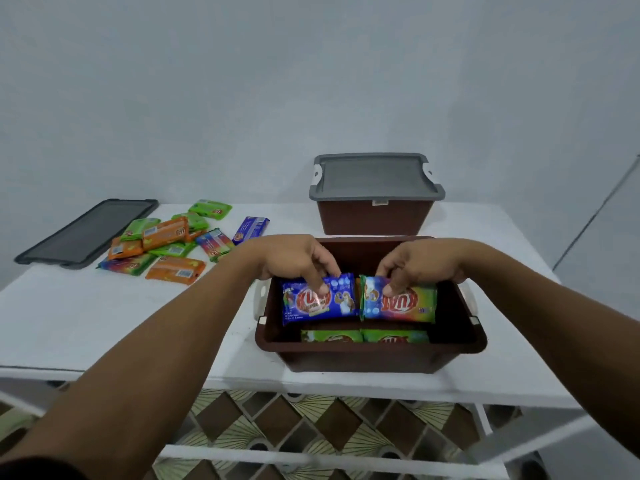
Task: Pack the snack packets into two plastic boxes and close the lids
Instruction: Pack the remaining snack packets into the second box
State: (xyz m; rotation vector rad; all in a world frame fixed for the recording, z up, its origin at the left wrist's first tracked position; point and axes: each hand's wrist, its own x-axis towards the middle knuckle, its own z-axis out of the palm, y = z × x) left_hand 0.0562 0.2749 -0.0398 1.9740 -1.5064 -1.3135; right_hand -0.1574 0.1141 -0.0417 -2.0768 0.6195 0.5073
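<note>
Hands [294,261] [419,263] grip packets [320,299] [398,299] in open box [370,351] — spare packets [166,242], lid [86,233] left.

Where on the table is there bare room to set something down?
Bare: the near-left table between the loose packets and the open box, and the right edge beside both boxes. Crowded: far left, with the packets and the loose lid.

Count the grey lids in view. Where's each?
2. One grey lid sits on the far brown box at the back of the table. The other lid lies flat on the table's far left, beside the loose snack packets. The near box has none.
</note>
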